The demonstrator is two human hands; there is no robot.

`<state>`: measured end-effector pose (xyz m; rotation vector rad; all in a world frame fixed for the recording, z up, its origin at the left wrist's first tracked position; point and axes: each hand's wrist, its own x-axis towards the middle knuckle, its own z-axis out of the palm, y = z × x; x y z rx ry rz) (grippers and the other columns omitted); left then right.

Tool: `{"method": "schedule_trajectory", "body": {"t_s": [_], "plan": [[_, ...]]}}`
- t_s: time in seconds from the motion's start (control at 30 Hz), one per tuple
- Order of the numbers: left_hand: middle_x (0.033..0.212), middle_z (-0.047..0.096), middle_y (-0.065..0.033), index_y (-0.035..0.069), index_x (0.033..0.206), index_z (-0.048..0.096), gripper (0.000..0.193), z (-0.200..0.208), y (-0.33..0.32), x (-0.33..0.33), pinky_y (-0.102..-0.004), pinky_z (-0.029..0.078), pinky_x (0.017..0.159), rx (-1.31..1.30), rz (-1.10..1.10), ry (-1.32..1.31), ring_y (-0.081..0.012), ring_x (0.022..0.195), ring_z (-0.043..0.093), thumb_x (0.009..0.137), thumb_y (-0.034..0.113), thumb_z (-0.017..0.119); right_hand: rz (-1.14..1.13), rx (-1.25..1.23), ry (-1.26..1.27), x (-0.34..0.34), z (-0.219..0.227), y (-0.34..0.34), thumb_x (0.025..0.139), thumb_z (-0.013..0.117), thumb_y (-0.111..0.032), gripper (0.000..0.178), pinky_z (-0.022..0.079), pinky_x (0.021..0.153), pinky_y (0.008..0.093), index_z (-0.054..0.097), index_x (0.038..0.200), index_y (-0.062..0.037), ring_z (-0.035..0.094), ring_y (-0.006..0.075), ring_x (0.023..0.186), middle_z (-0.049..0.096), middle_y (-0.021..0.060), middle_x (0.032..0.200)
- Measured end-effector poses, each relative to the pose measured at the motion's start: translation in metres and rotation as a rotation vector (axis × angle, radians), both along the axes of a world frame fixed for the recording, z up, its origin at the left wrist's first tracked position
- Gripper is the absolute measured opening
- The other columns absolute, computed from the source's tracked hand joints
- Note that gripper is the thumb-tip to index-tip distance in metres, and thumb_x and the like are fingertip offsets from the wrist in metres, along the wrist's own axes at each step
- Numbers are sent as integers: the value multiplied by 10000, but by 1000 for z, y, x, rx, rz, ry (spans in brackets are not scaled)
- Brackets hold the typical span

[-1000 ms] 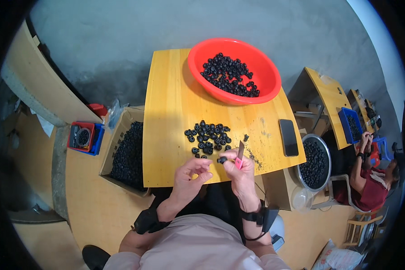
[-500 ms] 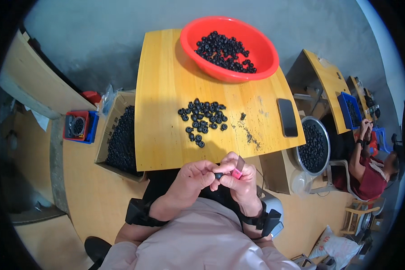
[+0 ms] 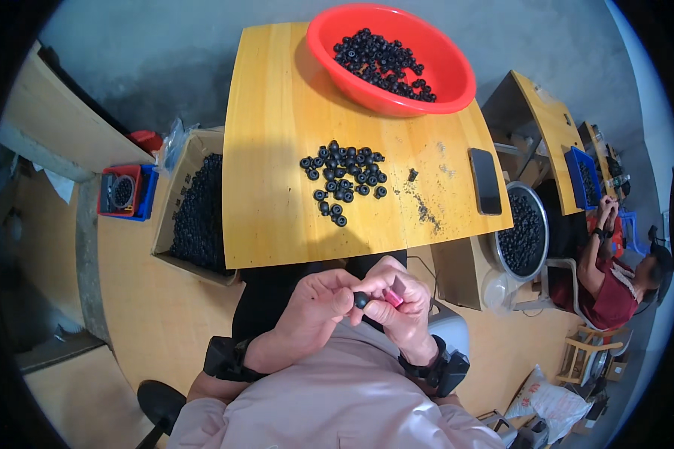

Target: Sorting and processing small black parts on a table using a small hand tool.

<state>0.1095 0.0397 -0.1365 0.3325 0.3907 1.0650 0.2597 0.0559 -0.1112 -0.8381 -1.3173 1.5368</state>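
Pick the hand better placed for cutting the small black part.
Probably the right hand: it holds the pink-handled blade close to the black part; the left hand shows no tool.

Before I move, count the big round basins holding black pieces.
2: red basin at the far end of the table; metal basin just past the table's right edge. Others could be hidden beneath the table.
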Motion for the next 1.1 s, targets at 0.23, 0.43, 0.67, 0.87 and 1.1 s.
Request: {"method": "schedule_trajectory", "body": {"t_s": [0.23,0.43,0.67,0.87,1.1], "plan": [[827,596,-63,-12,940,577,205,-2,1,-1,-223,423,655,60,19,60,-113,697,545,809,134,639,-36,1,71,-3,-2,-4,747,625,44,186,417,534,212,610,932,33,477,94,618,473,44,750],[789,573,-48,-6,902,557,146,-2,-1,3,-226,427,638,79,7,138,-108,693,543,803,78,625,-22,108,2,0,-1,0,754,600,56,134,434,528,221,614,886,43,538,118,583,493,66,752],[755,545,-37,-4,873,546,204,-5,0,4,-216,405,618,117,-36,102,-98,669,513,796,151,655,-2,-34,116,1,0,0,807,552,-16,141,394,545,210,602,921,50,510,105,574,488,44,732],[706,515,-35,31,830,510,231,-2,3,11,-234,358,582,127,1,73,-93,622,455,832,235,619,-124,-63,123,18,1,-7,870,539,-205,345,314,597,184,518,1121,31,375,71,614,441,-10,689],[705,492,-23,48,833,490,228,-1,6,15,-234,349,585,122,8,55,-87,631,447,829,235,622,-318,142,-200,19,-10,-20,881,527,-221,318,339,604,183,532,1074,32,411,65,637,462,-17,701]]}}
